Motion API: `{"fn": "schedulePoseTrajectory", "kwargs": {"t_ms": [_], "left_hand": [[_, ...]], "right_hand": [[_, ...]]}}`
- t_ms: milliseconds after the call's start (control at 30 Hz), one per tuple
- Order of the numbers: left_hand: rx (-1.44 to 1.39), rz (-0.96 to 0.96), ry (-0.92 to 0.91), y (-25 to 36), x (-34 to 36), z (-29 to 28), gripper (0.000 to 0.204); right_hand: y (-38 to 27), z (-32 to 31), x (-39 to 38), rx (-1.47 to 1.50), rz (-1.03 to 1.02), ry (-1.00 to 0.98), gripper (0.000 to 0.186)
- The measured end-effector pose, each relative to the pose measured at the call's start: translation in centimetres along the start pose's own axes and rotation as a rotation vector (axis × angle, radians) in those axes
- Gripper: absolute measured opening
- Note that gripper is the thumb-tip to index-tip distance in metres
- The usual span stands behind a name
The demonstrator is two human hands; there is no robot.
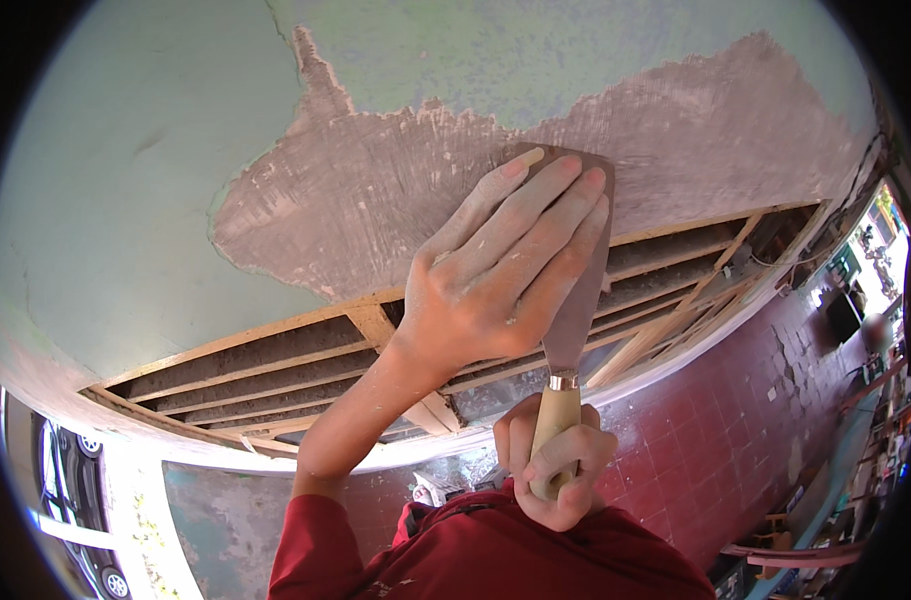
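My right hand [557,468] is wrapped round the pale wooden handle of a scraper [573,325], close in front of my red shirt. The wide metal blade points up and away from me, its far edge against the wall [365,190]. My left hand [505,245] lies over the blade with fingers stretched out, their tips near the blade's edge. White dust coats these fingers. Around the blade the wall shows a bare grey-brown patch with a ragged border and scrape marks. Green paint [135,180] surrounds that patch.
Below the bare patch runs a wooden slatted frame [265,370] with dark gaps. Red floor tiles [665,420] spread beneath and to the right, strewn with pale debris. A dark car [80,480] stands outside at the lower left. Cluttered furniture [805,530] fills the lower right.
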State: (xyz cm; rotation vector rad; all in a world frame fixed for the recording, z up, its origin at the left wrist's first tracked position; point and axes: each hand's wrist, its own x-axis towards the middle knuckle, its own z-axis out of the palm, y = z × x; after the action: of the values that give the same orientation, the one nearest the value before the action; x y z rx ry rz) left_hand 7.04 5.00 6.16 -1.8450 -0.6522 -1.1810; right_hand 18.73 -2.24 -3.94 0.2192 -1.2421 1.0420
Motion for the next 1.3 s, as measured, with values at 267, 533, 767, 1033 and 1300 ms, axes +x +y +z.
{"fn": "schedulePoseTrajectory", "kwargs": {"t_ms": [267, 533, 767, 1033, 1300], "left_hand": [[-0.056, -0.114, 0.122, 1.1, -0.3, 1.1, 0.03], [-0.115, -0.188, 0.305, 1.6, 1.2, 2.4, 0.02], [-0.128, -0.203, 0.27, 2.0, 0.2, 2.4, 0.021], [-0.148, -0.199, 0.216, 2.0, -0.1, 2.1, 0.021], [-0.162, -0.199, 0.192, 1.9, 0.8, 1.8, 0.023]], "right_hand": [[0.8, 0.9, -0.2, 0.007, -0.078, 0.005, 0.024], [0.5, 0.2, 1.0, 0.008, -0.11, -0.101, 0.017], [0.3, 0.0, -0.5, -0.026, -0.003, -0.107, 0.015], [0.7, 0.8, -0.8, 0.018, -0.027, -0.043, 0.015], [1.2, 1.1, -0.7, 0.057, -0.09, -0.024, 0.017]]}}
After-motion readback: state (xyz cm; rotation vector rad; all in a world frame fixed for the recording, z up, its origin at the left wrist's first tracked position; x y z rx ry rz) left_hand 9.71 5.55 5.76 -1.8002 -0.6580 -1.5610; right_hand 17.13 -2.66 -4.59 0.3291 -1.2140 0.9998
